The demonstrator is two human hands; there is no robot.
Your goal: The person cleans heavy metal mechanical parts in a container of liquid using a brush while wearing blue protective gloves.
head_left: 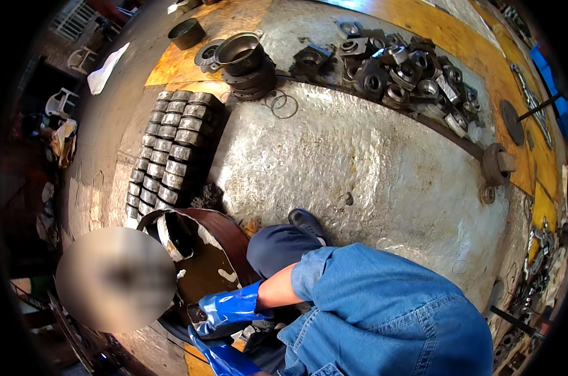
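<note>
1. Nearest, at the near side of the tub (224, 229), is the left hand (216, 355) in a blue glove. Its fingers look fairly straight and lie close together; whether they hold anything, I cannot tell.

2. Just beyond it, over the tub's near edge, is the right hand (224, 311), also gloved in blue. It looks curled in, with its fingers around a dark part (197, 313).

3. The dark part sits at the right hand's fingertip end, on the side away from the wrist, at the near end of the tub's opening. The right hand is the nearer to it, with the left hand just below. Too little shows to give its long axis.

4. Inside the tub is brown liquid (204, 269) with pale patches. A pale-edged ring (173, 235) leans at the tub's far side; the tub's left side is blurred out.

5. Right of the tub, a dark shoe (305, 224) rests by a worn metal sheet (359, 163).

6. Beyond the tub, metal rings (171, 150) stand in rows.

7. Farthest from it, up and right, lies a heap of metal blocks (415, 75).
</note>
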